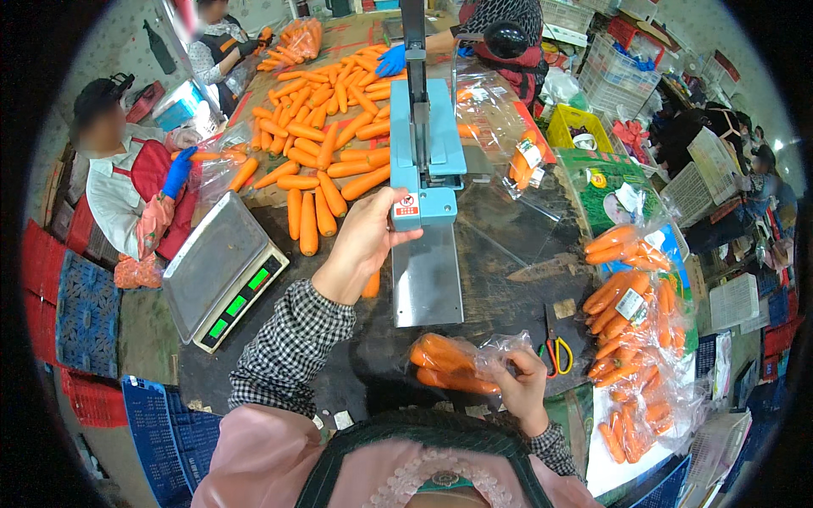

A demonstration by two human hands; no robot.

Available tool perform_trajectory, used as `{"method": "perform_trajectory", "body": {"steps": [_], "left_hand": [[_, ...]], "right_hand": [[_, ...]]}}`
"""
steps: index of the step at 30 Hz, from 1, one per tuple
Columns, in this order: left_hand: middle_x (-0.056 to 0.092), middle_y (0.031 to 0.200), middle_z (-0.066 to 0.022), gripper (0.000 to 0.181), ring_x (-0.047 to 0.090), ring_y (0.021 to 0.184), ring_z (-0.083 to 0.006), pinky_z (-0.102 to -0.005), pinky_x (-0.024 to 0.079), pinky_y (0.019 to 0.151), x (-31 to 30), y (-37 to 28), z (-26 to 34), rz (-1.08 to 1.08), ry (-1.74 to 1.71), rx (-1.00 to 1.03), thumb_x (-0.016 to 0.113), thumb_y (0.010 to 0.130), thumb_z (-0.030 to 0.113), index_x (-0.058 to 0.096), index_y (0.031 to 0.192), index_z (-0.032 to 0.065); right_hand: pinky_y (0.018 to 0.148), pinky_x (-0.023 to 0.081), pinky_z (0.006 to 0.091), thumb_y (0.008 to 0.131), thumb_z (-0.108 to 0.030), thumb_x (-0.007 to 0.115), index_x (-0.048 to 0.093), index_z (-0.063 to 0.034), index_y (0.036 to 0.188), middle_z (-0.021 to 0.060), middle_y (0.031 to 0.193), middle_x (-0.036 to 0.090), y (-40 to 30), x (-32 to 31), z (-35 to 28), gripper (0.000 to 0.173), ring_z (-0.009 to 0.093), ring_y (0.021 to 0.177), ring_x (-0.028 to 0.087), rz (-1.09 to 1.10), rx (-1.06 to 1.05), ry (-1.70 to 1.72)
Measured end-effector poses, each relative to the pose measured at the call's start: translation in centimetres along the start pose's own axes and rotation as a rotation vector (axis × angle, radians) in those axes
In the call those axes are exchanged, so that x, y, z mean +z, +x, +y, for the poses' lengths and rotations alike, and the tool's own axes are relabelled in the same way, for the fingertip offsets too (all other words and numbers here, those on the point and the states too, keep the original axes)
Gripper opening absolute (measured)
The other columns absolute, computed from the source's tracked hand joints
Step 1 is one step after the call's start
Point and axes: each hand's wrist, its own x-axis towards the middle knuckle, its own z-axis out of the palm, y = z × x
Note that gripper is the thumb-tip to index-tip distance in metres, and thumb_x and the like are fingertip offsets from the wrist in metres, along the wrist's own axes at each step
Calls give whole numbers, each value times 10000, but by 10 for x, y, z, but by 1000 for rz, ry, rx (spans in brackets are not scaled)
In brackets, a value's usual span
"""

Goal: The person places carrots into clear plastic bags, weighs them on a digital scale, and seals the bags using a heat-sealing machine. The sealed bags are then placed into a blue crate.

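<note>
My left hand [368, 235] grips the near end of a light-blue bench-top machine [429, 146], probably a bag-neck sealer, with its fingers around the left corner beside a warning label. A bare metal base plate [429, 279] extends from the machine toward me. Below it, my right hand [522, 378] pinches the gathered neck of a clear plastic bag of carrots [448, 362]. The bag lies on its side near the table's front edge, its neck pointing right. Scissors with red and yellow handles [556, 349] rest just right of that hand.
Loose carrots [317, 140] are heaped beyond the machine. A digital scale [222, 267] stands at left, near a co-worker's blue-gloved hand [179, 171]. Another blue glove [392, 61] reaches into the heap. Bagged carrots [625, 311] line the right side; a rusty blade [546, 267] lies mid-table.
</note>
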Motion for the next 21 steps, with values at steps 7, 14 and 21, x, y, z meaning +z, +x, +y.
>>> {"method": "perform_trajectory", "body": {"steps": [7,14,21], "left_hand": [[671,998,-119,269,674,885,-208,-347,622,674,-4,3,17,-93,-41,-158,489,896,207,570,1064,14],[659,982,-110,255,644,890,-212,-342,513,773,1,-17,41,56,798,6,512,906,186,600,1055,-1],[487,1232,-186,826,431,1216,-328,-444,290,1050,-4,-31,32,187,1630,980,132,945,652,666,1044,31]], "right_hand": [[687,469,288,781,-44,734,681,18,898,111,860,646,27,-7,17,142,198,763,597,-79,-26,1],[679,466,282,752,-13,727,694,3,928,92,842,635,52,-2,55,180,183,757,593,-188,-83,140],[622,453,269,724,13,703,669,31,866,93,817,612,67,0,81,148,165,698,579,-216,-41,290]]}}
